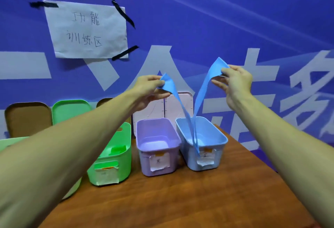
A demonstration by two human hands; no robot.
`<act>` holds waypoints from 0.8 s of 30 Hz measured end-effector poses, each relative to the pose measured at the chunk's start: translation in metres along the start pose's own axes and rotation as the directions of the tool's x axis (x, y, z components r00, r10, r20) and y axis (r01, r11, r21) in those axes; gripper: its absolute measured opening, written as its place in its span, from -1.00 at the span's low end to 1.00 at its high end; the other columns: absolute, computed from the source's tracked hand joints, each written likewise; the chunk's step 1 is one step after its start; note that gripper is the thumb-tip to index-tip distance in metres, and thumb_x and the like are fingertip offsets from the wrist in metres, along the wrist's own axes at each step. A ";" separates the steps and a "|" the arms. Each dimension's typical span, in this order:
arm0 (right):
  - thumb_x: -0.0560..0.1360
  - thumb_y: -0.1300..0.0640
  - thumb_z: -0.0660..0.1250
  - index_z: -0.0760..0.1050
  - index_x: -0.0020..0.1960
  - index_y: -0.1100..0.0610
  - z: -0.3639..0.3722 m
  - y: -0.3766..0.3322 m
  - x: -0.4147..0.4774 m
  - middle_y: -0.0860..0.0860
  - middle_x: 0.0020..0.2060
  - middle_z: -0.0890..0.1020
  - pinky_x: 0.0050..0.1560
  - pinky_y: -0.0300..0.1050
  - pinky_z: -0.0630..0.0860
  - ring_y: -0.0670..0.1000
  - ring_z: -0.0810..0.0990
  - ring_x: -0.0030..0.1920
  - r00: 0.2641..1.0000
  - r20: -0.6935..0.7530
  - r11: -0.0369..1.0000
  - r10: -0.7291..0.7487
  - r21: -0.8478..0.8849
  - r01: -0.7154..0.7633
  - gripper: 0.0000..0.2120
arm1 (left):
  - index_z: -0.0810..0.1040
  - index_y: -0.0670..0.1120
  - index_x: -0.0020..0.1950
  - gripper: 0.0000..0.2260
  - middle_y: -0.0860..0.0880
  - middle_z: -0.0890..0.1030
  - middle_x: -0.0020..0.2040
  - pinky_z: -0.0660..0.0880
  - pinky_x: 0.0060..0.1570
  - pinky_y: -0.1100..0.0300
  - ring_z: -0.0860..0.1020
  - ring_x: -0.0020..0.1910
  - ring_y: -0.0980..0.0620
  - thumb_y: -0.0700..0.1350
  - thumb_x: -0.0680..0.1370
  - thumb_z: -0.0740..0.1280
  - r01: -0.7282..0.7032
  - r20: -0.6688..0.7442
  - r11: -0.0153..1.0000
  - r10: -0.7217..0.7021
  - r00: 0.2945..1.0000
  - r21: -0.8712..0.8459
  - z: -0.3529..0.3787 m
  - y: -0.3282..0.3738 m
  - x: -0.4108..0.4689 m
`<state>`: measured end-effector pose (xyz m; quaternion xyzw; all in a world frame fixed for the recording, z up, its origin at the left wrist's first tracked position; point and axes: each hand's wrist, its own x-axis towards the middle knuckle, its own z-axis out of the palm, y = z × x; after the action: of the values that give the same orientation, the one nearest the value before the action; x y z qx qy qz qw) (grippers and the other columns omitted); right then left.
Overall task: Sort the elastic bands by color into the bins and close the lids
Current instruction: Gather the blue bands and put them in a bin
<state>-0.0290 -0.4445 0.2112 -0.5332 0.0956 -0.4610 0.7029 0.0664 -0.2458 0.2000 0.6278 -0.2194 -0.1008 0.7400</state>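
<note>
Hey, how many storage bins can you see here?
4: green bin left of centre, purple bin in the middle, blue bin on the right, and a pale green bin mostly hidden behind the left forearm.

Bright, even light, soft focus, wide-angle bowing at edges, bluish glare inside purple bin [144,135].

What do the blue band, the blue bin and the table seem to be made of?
The band looks like thin matte rubber: it hangs limp. The blue bin: smooth moulded plastic, rounded rim. The table: wood or laminate, reddish grain shows.
</note>
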 end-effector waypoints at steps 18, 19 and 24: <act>0.47 0.33 0.31 0.52 0.04 0.20 -0.072 0.154 0.064 0.10 -0.18 0.57 -0.33 -0.16 0.61 0.06 0.62 -0.17 0.928 0.191 0.745 0.319 -0.656 -0.121 -0.84 | 0.51 -0.11 -0.06 -0.87 -0.07 0.58 -0.16 0.54 0.00 0.17 0.56 -0.13 -0.03 -0.33 0.54 0.27 -0.247 0.086 0.969 0.248 0.965 -0.021 0.101 -0.066 0.123; 0.47 0.33 0.31 0.52 0.04 0.21 -0.078 0.158 0.064 0.09 -0.20 0.57 -0.35 -0.18 0.59 0.06 0.61 -0.17 0.930 0.184 0.740 0.319 -0.661 -0.123 -0.85 | 0.52 -0.11 -0.05 -0.88 -0.07 0.58 -0.17 0.54 -0.02 0.20 0.56 -0.14 -0.01 -0.32 0.54 0.28 -0.249 0.080 0.968 0.251 0.965 -0.035 0.102 -0.068 0.126; 0.46 0.32 0.30 0.51 -0.13 0.11 -0.096 0.171 0.061 0.06 -0.22 0.60 -0.26 -0.07 0.61 0.07 0.64 -0.17 0.926 0.161 0.703 0.342 -0.698 -0.139 -0.87 | 0.55 -0.07 -0.08 -0.86 -0.06 0.60 -0.20 0.45 -0.15 0.26 0.53 -0.23 0.07 -0.31 0.49 0.35 -0.180 0.172 0.961 0.145 0.974 0.210 0.099 -0.121 0.127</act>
<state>0.0382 -0.5522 0.0498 -0.7930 0.2257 -0.2183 0.5221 0.1492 -0.4104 0.1193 0.6773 -0.3371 -0.0626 0.6509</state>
